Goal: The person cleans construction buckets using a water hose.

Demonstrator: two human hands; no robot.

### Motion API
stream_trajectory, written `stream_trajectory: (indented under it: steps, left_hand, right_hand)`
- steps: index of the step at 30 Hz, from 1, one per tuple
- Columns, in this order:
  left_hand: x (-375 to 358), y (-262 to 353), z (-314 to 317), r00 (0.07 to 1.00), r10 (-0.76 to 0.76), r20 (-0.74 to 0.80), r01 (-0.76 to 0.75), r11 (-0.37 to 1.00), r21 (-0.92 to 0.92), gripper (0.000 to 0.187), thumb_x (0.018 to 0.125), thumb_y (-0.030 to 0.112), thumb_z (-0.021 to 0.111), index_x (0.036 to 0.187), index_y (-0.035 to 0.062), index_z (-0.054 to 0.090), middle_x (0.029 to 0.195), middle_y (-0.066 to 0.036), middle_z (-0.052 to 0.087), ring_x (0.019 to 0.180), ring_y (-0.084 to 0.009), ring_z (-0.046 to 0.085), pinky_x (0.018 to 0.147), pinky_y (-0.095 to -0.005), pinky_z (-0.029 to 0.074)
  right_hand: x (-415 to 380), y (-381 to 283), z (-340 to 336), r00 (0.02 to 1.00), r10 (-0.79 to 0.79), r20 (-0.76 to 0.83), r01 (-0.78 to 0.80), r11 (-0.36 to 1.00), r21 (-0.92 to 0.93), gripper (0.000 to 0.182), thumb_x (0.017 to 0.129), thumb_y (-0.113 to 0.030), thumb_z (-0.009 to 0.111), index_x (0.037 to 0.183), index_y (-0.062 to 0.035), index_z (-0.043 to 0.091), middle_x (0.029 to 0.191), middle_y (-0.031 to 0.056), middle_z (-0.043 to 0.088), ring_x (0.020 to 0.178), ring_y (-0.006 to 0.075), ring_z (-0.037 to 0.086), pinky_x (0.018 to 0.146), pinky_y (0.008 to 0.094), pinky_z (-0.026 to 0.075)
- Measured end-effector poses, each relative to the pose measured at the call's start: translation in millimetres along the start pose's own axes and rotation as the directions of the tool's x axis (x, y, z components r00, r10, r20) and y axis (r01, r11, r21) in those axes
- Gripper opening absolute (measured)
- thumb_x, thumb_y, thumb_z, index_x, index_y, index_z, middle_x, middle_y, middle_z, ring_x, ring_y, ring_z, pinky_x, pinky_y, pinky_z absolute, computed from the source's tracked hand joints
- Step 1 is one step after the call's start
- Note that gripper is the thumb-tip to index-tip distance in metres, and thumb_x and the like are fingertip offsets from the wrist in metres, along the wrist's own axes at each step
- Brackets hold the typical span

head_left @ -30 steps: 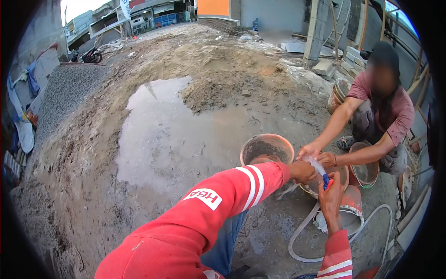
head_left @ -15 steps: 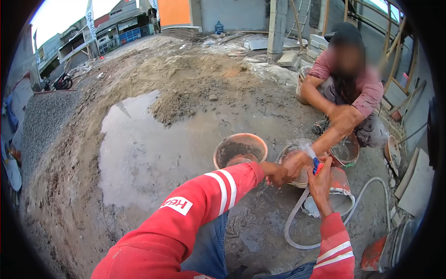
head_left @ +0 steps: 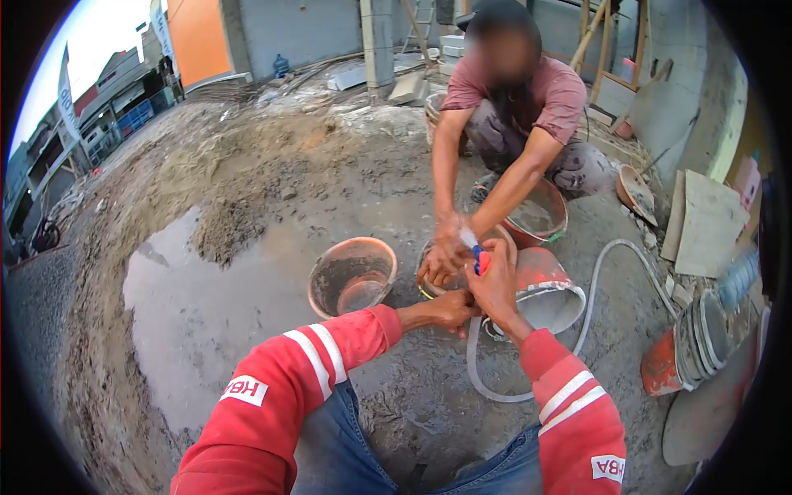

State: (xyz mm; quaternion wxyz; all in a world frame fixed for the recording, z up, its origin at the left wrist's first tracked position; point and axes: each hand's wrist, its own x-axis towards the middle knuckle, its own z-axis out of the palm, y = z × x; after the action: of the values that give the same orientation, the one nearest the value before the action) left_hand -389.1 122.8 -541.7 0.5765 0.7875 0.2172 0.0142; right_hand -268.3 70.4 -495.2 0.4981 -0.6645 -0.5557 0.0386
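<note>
My right hand is closed on a blue and red hose nozzle, which sprays water up and away from me. A clear hose curves over the ground to the right. My left hand is beside my right wrist, low at the near rim of a bucket, its fingers curled; whether it holds anything is hidden. Across from me a co-worker's hands are together in the spray above that bucket. An orange bucket lies tipped beside my right hand.
An empty-looking orange basin stands left of the hands. A co-worker squats opposite, with another bucket in front. Stacked buckets and boards are at the right. A grey puddle spreads at the left.
The view has swung to the right. My left hand has drawn back from the co-worker's hands toward my right wrist. The co-worker's hands have come together under the spray.
</note>
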Motion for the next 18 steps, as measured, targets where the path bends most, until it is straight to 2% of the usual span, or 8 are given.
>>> stream_trajectory:
  steps: [1,5,7,12,14,15,16,18]
  left_hand:
    - [0.4,0.5,2.3,1.0,-0.009,-0.012,0.009,1.0,-0.028,0.049,0.101,0.029,0.045,0.138,-0.0035,0.044,0.12,-0.02,0.062,0.066,-0.0189,0.071,0.051,-0.0276,0.055]
    - [3.8,4.4,3.3,0.997,-0.079,-0.027,0.076,0.992,-0.106,0.047,0.101,0.028,0.044,0.136,-0.0037,0.047,0.126,-0.021,0.059,0.066,-0.0193,0.071,0.051,-0.0274,0.056]
    - [3.7,5.5,7.3,0.991,0.003,-0.135,-0.028,0.983,-0.183,0.033,0.102,0.024,0.042,0.111,-0.0047,0.056,0.099,-0.011,0.066,0.062,-0.019,0.07,0.05,-0.0283,0.055]
    - [9.8,5.9,-2.9,0.991,-0.061,-0.117,0.056,0.997,-0.049,0.032,0.101,0.024,0.047,0.115,-0.0027,0.057,0.089,-0.008,0.069,0.058,-0.0161,0.066,0.047,-0.0279,0.053]
    - [20.3,-8.2,-5.8,0.992,-0.092,-0.081,0.095,0.995,0.03,0.027,0.099,0.024,0.053,0.104,0.0014,0.068,0.076,-0.006,0.071,0.061,-0.011,0.066,0.052,-0.0236,0.052]
    - [25.5,-14.5,-8.9,0.996,-0.088,-0.029,0.088,0.996,0.027,0.028,0.097,0.022,0.057,0.115,0.0011,0.063,0.086,-0.005,0.072,0.067,-0.0108,0.066,0.059,-0.0248,0.054]
    - [27.8,-21.5,-2.8,0.996,-0.088,-0.014,0.089,0.995,0.036,0.028,0.097,0.022,0.057,0.115,0.0011,0.063,0.086,-0.005,0.072,0.067,-0.0108,0.066,0.059,-0.0248,0.054]
    - [26.3,-19.8,6.0,0.961,0.063,-0.27,-0.074,0.997,-0.03,0.032,0.095,0.021,0.061,0.121,0.0017,0.056,0.096,-0.007,0.07,0.072,-0.0133,0.065,0.068,-0.0296,0.056]
  right_hand:
    - [-0.6,-0.8,-2.7,0.995,0.085,0.055,-0.084,0.996,-0.021,0.044,0.083,-0.018,0.066,0.119,-0.0022,0.049,0.105,0.0247,0.064,0.101,0.0447,0.062,0.086,0.0514,0.048]
    - [3.4,4.0,0.3,0.981,0.181,0.069,-0.18,0.983,-0.02,0.039,0.082,-0.017,0.067,0.116,0.0,0.057,0.109,0.0252,0.064,0.103,0.0443,0.062,0.088,0.0496,0.049]
    - [2.8,0.1,-3.9,0.981,0.177,0.079,-0.174,0.984,-0.041,0.038,0.083,-0.017,0.067,0.116,0.0009,0.058,0.11,0.0257,0.064,0.103,0.0438,0.062,0.088,0.049,0.049]
    - [6.9,35.9,12.3,0.975,0.17,0.146,-0.169,0.985,-0.019,0.04,0.087,-0.018,0.066,0.12,0.002,0.057,0.108,0.026,0.065,0.099,0.0416,0.064,0.086,0.0475,0.049]
    - [0.7,43.0,13.2,0.975,0.162,0.15,-0.172,0.984,0.056,0.028,0.091,-0.026,0.066,0.096,0.0021,0.067,0.083,0.0175,0.073,0.079,0.0331,0.073,0.072,0.0432,0.055]
    - [-4.6,41.0,10.2,0.973,0.181,0.141,-0.19,0.98,0.056,0.028,0.091,-0.026,0.066,0.096,0.0021,0.067,0.083,0.0175,0.073,0.079,0.0331,0.073,0.072,0.0432,0.055]
    - [-5.9,37.2,8.4,0.953,0.224,0.205,-0.224,0.974,-0.024,0.029,0.092,-0.026,0.066,0.096,0.0025,0.067,0.084,0.0168,0.073,0.079,0.0305,0.073,0.073,0.0418,0.056]
    - [1.6,32.6,7.7,0.939,0.252,0.236,-0.234,0.967,-0.101,0.029,0.092,-0.026,0.065,0.097,0.0029,0.067,0.084,0.016,0.073,0.079,0.0279,0.073,0.073,0.0403,0.056]
